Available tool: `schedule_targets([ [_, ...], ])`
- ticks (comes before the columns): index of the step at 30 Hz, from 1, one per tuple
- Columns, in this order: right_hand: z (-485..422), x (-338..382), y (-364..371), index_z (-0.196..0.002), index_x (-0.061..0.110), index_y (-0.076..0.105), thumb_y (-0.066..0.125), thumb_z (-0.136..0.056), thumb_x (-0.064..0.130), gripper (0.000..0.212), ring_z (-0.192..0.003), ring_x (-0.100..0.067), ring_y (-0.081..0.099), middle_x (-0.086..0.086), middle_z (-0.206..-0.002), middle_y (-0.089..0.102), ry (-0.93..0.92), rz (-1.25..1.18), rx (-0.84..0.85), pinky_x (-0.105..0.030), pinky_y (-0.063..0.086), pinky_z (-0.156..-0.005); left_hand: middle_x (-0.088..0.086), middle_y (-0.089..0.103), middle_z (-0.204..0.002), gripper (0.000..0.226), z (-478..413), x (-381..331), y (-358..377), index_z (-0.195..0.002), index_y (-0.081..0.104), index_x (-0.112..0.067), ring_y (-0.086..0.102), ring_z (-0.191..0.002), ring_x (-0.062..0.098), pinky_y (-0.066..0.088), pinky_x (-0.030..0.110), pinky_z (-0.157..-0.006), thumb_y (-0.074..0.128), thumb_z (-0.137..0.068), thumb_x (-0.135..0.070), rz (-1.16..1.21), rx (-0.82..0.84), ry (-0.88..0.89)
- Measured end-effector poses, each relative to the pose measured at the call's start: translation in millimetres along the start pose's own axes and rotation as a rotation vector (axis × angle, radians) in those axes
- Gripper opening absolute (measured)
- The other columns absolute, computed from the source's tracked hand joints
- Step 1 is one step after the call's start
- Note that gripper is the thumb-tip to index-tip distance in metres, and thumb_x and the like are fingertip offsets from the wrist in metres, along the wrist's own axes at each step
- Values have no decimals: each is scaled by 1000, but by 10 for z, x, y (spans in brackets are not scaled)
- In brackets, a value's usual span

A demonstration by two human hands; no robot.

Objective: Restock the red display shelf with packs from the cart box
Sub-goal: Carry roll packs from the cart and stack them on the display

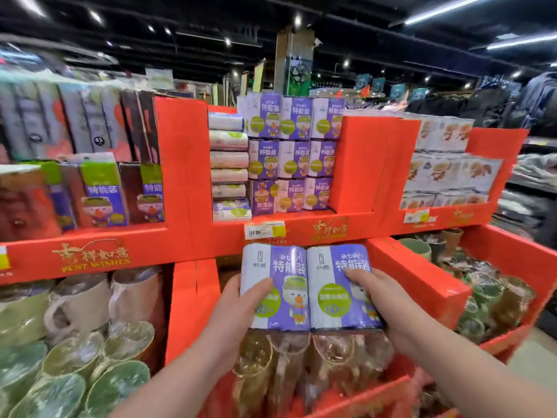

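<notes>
Both hands hold the purple packs
The left hand and right hand each grip one side, with the packs held wide from side to side. Their stack on the red display shelf sits straight ahead, farther back and higher.

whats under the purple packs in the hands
Clear-wrapped glasses in the red lower bin show below the purple packs, held by left hand and right hand. Anything further back is covered.

Two purple-and-white packs, upright side by side, are held before the red display shelf.
</notes>
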State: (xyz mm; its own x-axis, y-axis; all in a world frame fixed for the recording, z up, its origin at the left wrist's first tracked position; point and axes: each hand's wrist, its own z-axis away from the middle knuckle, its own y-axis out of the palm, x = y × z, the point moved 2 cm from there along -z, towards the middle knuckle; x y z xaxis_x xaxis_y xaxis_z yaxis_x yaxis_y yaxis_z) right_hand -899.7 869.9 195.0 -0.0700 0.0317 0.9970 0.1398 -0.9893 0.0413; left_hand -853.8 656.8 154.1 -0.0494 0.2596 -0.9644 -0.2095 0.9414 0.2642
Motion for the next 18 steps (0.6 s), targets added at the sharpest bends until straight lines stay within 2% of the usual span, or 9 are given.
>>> schedule_targets([
  [3,-421,149,-167,-103,3,67,57,-91,15,20,-75,-31,71,-15,-89,75,-23,16,88,-42,59,-74,10,74,-104,31,-173,-23,211,-118,58,-13,70,-93,32,55,45,-85,63,-88,-17,22,-90,25],
  [4,-546,207,-202,-103,4,67,58,-90,16,20,-77,-31,71,-15,-90,75,-27,24,110,-43,58,-76,10,73,-104,29,-224,-33,264,-117,58,-13,70,-93,33,54,46,-86,63,-88,-15,28,-120,32],
  [7,-928,382,-257,-94,7,68,58,-90,16,14,-64,-26,70,-14,-85,75,-59,30,161,-33,58,-63,12,73,-104,29,-350,-66,320,-118,58,-14,69,-94,34,52,50,-88,62,-88,-16,33,-198,51],
  [9,-1173,496,-214,-98,7,68,62,-88,20,18,-69,-27,70,-14,-89,75,-80,27,202,-38,57,-70,12,73,-104,31,-415,-97,286,-118,59,-14,69,-91,34,55,47,-81,62,-88,-19,27,-235,71],
  [11,-1409,585,-139,-104,8,67,69,-80,31,33,-79,-30,70,-12,-94,74,-101,64,219,-45,56,-78,12,73,-105,40,-455,-162,250,-120,59,-15,70,-90,33,56,42,-72,69,-82,-24,10,-255,93],
  [12,-1516,630,-85,-104,10,66,70,-79,32,33,-78,-28,70,-9,-92,75,-113,73,223,-42,58,-75,12,72,-106,49,-479,-199,222,-121,58,-14,70,-92,34,56,43,-75,74,-76,-26,10,-263,110],
  [14,-1714,717,25,-101,13,66,66,-87,26,20,-66,-17,70,-2,-83,73,-156,89,233,-29,56,-60,12,72,-110,59,-524,-280,160,-124,57,-12,68,-100,35,54,47,-87,77,-71,-26,7,-278,144],
  [18,-2029,826,242,-108,11,62,65,-89,23,23,-59,-10,68,-3,-88,71,-187,117,226,-21,52,-50,13,71,-110,51,-631,-410,-24,-124,56,-10,66,-103,36,53,46,-88,69,-77,-22,17,-260,179],
])
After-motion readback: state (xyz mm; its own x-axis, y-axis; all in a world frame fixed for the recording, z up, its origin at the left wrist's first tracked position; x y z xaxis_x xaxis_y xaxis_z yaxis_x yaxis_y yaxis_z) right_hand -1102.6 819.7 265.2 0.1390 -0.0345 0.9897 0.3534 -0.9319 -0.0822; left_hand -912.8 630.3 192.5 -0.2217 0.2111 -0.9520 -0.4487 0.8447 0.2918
